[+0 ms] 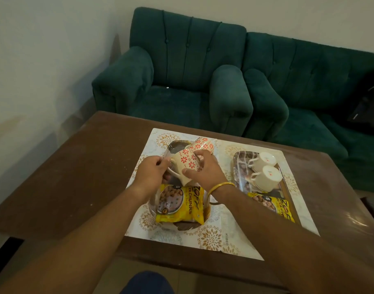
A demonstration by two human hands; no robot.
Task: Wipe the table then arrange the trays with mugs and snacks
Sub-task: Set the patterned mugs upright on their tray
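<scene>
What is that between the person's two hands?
A cream mug with red flowers, tilted, gripped by the right hand with the left hand at its handle side, seen in the head view.

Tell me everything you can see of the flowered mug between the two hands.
The flowered mug is cream and looks ceramic, with bands of red flowers and a loop handle pointing down-left. It is held tilted on its side above the left tray. The right hand grips its body. The left hand touches its other end, grip unclear.
</scene>
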